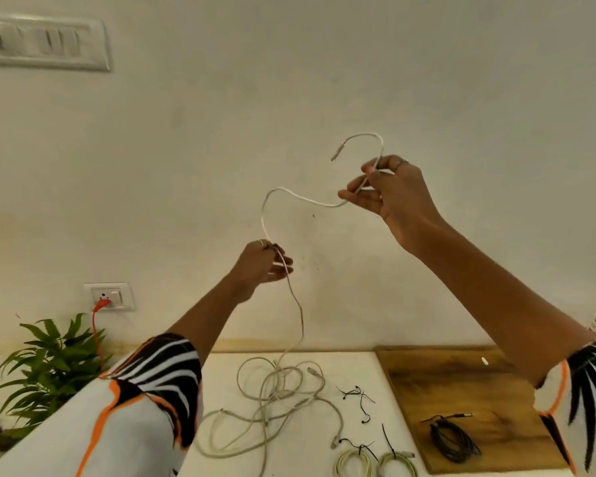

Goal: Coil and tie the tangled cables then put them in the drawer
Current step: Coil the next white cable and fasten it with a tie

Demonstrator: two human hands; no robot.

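- A person raises both arms in front of a pale wall, above a white table (pixel 351 370), and holds one white cable (pixel 300 198) stretched between the hands.
- The right hand (pixel 389 192) is the higher one. Its thumb and fingers curl toward each other and pinch the cable near its end; the short free end arcs up over the hand and finishes in a small plug hanging to the left of it. There is a ring on one finger.
- The left hand (pixel 264 261) is lower and to the left. Its fingers are loosely curled around the cable, which passes through them; how tightly they press cannot be told. It also wears a ring.
- Between the hands the cable sags and bends in a loose S shape.
- Below the left hand the cable drops straight down into a tangled pile of white cables (pixel 276 397) lying on the table.
- At the table's near edge lie two coiled white cables (pixel 375 464), side by side.
- Several black ties (pixel 356 395) are scattered just right of the tangle.
- A coiled black cable (pixel 453 440) rests on a wooden board (pixel 461 380) at the right of the table.
- A green plant (pixel 49 359) stands at the left, under a wall socket (pixel 109 296) with an orange plug in it.
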